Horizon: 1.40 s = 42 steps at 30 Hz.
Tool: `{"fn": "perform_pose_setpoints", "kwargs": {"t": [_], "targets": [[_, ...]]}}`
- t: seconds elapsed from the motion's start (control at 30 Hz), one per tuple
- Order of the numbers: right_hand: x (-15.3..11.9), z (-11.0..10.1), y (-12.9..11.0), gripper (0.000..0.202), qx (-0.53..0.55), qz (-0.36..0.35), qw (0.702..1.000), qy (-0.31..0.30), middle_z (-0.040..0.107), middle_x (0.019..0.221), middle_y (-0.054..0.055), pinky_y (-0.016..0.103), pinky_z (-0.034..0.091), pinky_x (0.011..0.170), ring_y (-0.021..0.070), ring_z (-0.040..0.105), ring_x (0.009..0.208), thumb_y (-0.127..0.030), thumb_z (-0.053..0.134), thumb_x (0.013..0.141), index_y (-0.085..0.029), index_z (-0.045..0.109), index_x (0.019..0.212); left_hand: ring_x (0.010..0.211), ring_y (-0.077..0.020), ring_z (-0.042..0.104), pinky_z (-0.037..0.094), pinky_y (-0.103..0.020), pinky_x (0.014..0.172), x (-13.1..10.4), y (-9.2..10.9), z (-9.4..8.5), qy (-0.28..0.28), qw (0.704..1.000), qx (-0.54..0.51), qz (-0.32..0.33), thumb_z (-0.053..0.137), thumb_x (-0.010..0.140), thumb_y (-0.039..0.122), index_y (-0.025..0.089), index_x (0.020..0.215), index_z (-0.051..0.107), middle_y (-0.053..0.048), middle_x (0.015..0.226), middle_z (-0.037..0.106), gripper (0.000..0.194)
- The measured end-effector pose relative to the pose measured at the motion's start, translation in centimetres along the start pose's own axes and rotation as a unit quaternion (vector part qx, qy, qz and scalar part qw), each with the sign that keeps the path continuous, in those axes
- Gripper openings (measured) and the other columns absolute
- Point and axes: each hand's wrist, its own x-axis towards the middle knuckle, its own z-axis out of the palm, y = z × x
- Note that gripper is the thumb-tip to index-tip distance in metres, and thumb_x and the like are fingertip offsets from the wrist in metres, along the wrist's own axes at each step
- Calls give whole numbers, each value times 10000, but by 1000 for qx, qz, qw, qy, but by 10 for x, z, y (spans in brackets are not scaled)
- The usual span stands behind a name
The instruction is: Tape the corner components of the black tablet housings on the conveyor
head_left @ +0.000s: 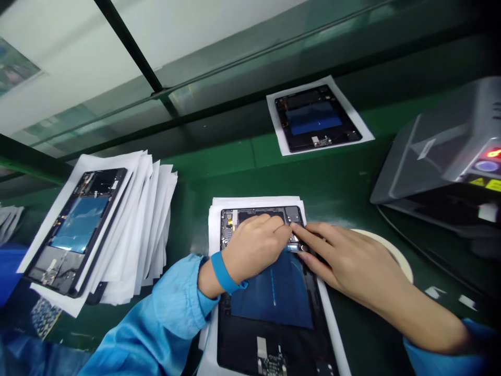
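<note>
An opened tablet (pixel 270 297) lies on white sheets in front of me, its inside showing a blue-filmed battery and small circuit parts. My left hand (pixel 260 243), with a blue band at the wrist, is closed over the tablet's upper part. Its fingertips are hidden, so what they hold cannot be made out. From the right, my right hand (pixel 344 256) reaches to the tablet's upper right edge. Its fingers are stretched out, the index tip near my left fingers and the thumb lower, by small parts near the corner.
At left, another opened tablet (pixel 78 224) rests on a stack with white sheets (pixel 151 224). A further opened tablet (pixel 317 117) lies on paper at the back. A grey machine (pixel 434 141) with a red display stands right, its cable near a cream ring (pixel 395 250) and paper scraps (pixel 467 301).
</note>
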Motion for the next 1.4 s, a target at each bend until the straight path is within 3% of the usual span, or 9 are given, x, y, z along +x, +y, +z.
{"fn": "perform_pose_setpoints", "kwargs": {"t": [0.17, 0.43, 0.63, 0.8, 0.93, 1.17, 1.4], "targets": [[4, -1, 0, 271, 7, -15, 999, 29, 701, 994, 56, 316, 498, 637, 153, 654, 758, -277, 513, 990, -140, 655, 1175, 760, -189, 572, 481, -328, 700, -1, -1, 1, 3, 1000, -12, -5, 430, 1053, 202, 162, 876, 596, -31, 831, 601, 246], [7, -3, -3, 297, 9, -3, 1000, -1, 687, 1004, 71, 324, 489, 642, 168, 649, 779, -303, 480, 1000, -150, 649, 1190, 754, -187, 576, 491, -326, 700, 0, -3, 1, -4, 999, -32, -13, 412, 1056, 207, 165, 862, 600, -36, 832, 604, 273], [9, -6, -4, 282, -14, -39, 999, 8, 655, 857, 57, 345, 469, 622, 177, 601, 702, -282, 494, 994, -117, 662, 1149, 727, -180, 568, 494, -309, 697, 1, -4, 1, 44, 997, -63, -18, 437, 1049, 206, 163, 825, 608, -26, 782, 596, 285], [12, -7, 0, 194, 68, 10, 997, 41, 702, 924, 32, 259, 498, 632, 116, 650, 735, -222, 529, 989, -157, 650, 1126, 728, -182, 574, 501, -305, 699, 0, -7, 3, 57, 994, -95, -22, 450, 1040, 201, 165, 862, 622, -24, 789, 601, 250], [18, -6, 1, 169, 11, 49, 996, 72, 721, 902, 19, 258, 479, 612, 109, 655, 693, -171, 620, 940, -148, 646, 1106, 726, -181, 578, 508, -307, 698, 1, -8, 6, 64, 992, -110, -24, 459, 1031, 190, 166, 844, 612, -26, 789, 596, 243], [23, 0, -1, 133, -14, 35, 998, 41, 725, 897, 12, 264, 477, 627, 105, 655, 681, -168, 621, 949, -139, 662, 1072, 717, -185, 575, 511, -319, 684, 1, -7, 8, 73, 989, -123, -27, 430, 1035, 186, 163, 815, 601, -23, 777, 587, 279], [25, 1, -3, 104, -10, 37, 998, 56, 705, 826, -4, 247, 455, 611, 86, 638, 661, -173, 605, 965, -127, 666, 1036, 706, -188, 565, 509, -333, 668, 1, -7, 8, 70, 988, -132, -28, 442, 1019, 167, 167, 809, 583, -17, 776, 581, 254]]}}
